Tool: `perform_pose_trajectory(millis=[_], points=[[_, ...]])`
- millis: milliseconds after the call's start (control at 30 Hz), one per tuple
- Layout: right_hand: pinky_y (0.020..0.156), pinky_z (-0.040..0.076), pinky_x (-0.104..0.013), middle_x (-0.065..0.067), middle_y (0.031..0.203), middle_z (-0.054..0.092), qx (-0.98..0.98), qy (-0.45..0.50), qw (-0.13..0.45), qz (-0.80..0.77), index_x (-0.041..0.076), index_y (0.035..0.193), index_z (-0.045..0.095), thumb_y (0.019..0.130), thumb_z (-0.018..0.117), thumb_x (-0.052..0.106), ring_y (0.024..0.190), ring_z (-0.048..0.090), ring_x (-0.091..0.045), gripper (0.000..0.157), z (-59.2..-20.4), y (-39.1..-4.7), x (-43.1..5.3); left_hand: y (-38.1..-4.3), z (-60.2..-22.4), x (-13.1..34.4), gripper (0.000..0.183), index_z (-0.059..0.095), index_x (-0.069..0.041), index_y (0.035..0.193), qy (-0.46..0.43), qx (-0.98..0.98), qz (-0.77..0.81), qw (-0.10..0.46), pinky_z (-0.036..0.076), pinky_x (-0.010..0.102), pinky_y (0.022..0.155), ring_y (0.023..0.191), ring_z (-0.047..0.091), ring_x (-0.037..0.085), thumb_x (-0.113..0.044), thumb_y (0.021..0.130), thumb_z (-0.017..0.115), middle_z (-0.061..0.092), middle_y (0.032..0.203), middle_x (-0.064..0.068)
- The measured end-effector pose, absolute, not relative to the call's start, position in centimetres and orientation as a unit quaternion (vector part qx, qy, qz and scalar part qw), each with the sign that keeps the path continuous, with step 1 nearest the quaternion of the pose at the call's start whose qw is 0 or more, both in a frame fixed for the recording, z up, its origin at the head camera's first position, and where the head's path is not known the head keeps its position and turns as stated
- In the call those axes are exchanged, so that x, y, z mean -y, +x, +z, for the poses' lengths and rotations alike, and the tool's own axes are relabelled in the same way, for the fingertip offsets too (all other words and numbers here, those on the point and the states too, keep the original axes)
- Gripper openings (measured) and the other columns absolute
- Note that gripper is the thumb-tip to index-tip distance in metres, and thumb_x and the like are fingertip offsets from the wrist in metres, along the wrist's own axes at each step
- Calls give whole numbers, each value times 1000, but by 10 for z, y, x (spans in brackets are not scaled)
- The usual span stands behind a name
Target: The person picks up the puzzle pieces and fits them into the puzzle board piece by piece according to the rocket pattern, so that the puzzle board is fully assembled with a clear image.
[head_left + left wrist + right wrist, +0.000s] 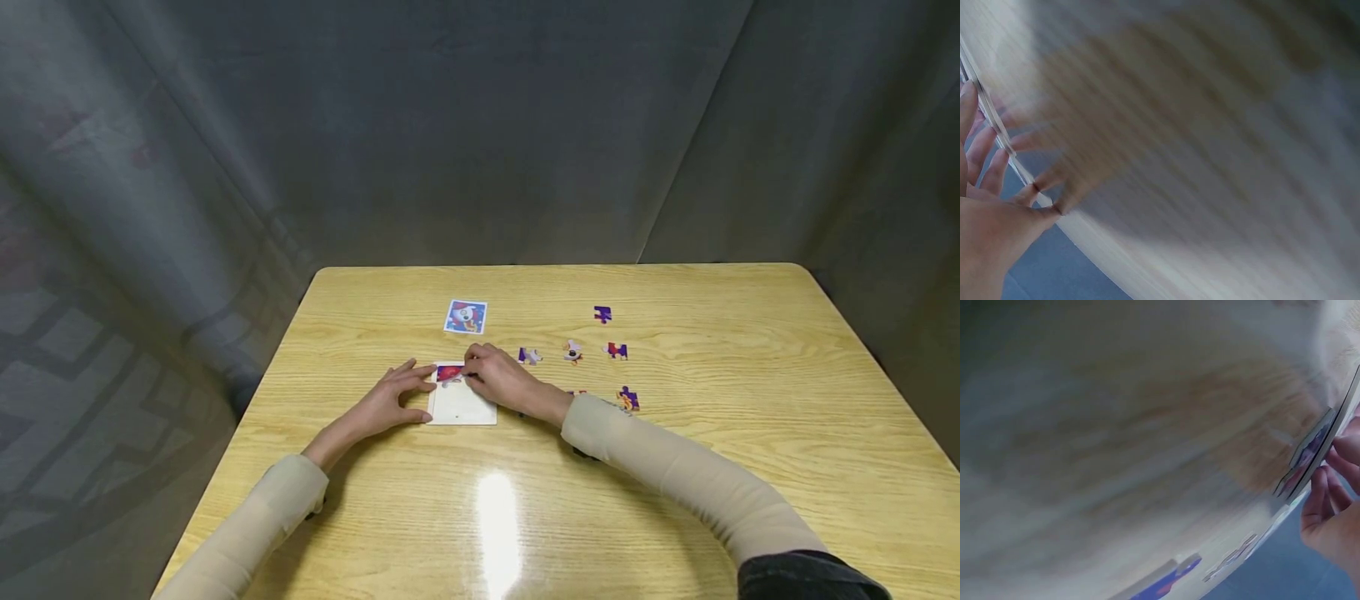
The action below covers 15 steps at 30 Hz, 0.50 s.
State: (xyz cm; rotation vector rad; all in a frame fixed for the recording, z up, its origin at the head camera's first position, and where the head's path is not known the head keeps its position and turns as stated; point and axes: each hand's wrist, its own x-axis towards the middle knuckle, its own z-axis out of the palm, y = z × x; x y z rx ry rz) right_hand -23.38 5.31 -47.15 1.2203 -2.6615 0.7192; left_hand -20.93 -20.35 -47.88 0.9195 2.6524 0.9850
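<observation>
A white square puzzle tray lies flat on the table. In its far left corner sits a red and purple puzzle piece. My left hand is at the tray's left side, its spread fingertips and thumb touching the edge; the left wrist view shows these fingers along the rim. My right hand is over the tray's far right part, thumb and fingers brought together on a puzzle piece mostly hidden by them. In the right wrist view the bent fingers meet right at the tray's edge.
Several loose pieces lie to the tray's right, among them a white and purple one, a red and purple one and a purple one. Behind the tray lies a small picture card. My right forearm partly covers some pieces.
</observation>
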Motion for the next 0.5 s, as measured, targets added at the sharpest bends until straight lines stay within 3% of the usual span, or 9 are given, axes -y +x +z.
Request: perform_pose_trajectory(millis=[500], points=[[82, 51, -33, -7, 103, 63, 890, 387, 45, 236, 4, 101, 72, 88, 67, 7, 93, 59, -22, 14, -468, -234, -52, -209, -479, 203, 45, 67, -6, 118, 304, -891, 325, 86, 11, 66, 111, 143, 21, 39, -24, 79, 79, 44, 147, 10]])
